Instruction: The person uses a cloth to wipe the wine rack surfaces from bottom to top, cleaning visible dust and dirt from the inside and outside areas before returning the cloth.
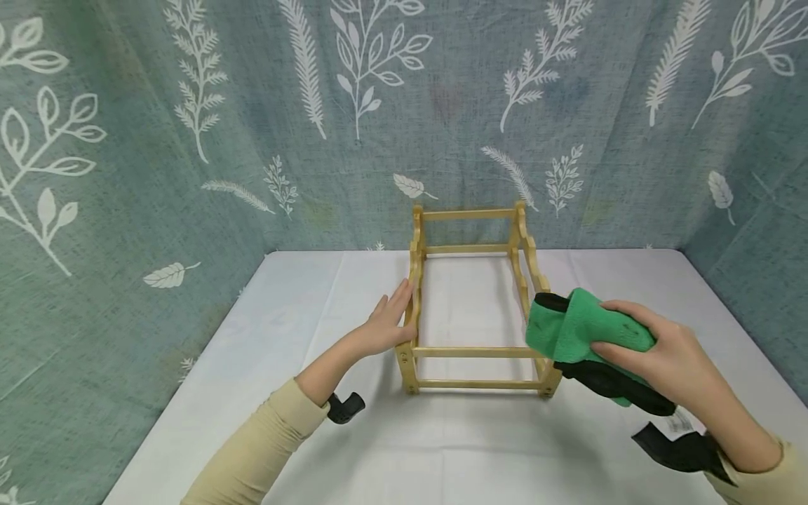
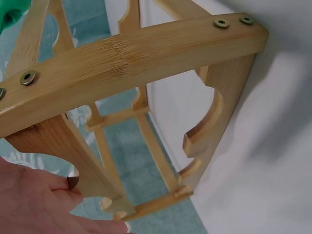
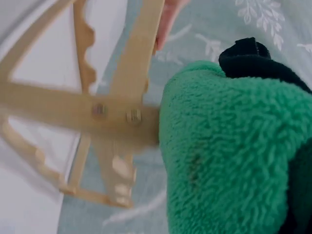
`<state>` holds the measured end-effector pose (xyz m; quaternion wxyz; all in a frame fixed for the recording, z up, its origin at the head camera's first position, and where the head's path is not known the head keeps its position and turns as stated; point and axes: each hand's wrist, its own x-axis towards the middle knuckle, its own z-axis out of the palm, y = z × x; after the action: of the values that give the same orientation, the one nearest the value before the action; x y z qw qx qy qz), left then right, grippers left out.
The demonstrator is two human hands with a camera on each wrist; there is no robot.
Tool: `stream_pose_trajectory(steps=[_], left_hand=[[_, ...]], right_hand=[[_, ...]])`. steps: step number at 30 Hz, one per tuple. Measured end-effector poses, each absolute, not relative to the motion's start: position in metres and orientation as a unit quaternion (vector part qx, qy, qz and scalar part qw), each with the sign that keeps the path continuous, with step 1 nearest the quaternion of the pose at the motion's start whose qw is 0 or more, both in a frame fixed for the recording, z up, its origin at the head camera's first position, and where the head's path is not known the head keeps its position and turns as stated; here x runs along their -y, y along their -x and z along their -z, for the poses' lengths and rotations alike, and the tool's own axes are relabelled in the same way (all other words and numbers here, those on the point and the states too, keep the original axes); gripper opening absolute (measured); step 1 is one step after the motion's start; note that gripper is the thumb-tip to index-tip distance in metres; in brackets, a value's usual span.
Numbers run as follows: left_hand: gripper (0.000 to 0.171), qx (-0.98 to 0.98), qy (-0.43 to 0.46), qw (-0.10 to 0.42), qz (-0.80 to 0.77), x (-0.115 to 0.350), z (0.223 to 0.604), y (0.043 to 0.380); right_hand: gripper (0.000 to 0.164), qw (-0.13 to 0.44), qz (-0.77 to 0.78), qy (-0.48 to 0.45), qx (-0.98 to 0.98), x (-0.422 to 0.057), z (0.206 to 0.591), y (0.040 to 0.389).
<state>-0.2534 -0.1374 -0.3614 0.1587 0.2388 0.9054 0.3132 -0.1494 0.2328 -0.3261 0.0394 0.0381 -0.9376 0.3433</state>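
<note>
A light wooden rack (image 1: 473,352) with notched side rails stands on the white table. My left hand (image 1: 384,326) rests against its left side rail, fingers stretched along the wood. From the left wrist, the same hand (image 2: 39,204) shows beside the rack's frame (image 2: 122,61), with screw heads in the wood. A folded, fluffy green cloth with black parts (image 1: 593,330) is in my right hand (image 1: 672,351), gripped between thumb and fingers at the rack's near right corner. In the right wrist view the cloth (image 3: 219,146) overlaps the end of a rack bar (image 3: 53,105); the right hand is hidden there.
The white tabletop (image 1: 315,301) extends around the rack. Blue-green fabric with white leaf prints (image 1: 442,105) hangs behind and along both sides. A black strap (image 1: 346,407) hangs at the left wrist, another black strap (image 1: 678,449) at the right.
</note>
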Motion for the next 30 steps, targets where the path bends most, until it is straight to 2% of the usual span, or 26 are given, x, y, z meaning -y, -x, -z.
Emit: stream_pose_trajectory(steps=[11,18,30], left_hand=[[0.082,-0.906,-0.245,0.138,-0.316,0.129,0.364,0.227],[0.083,-0.911,-0.232,0.144,-0.31,0.122,0.363,0.213],[0.082,-0.923,-0.235,0.141,-0.269,0.118,0.362,0.2]], right_hand=[[0.069,0.063,-0.289,-0.002,0.955,-0.275,0.335,0.144],[0.071,0.045,-0.267,0.006,0.963,-0.288,0.343,0.141],[0.076,0.019,-0.25,0.013,0.968,-0.293,0.332,0.142]])
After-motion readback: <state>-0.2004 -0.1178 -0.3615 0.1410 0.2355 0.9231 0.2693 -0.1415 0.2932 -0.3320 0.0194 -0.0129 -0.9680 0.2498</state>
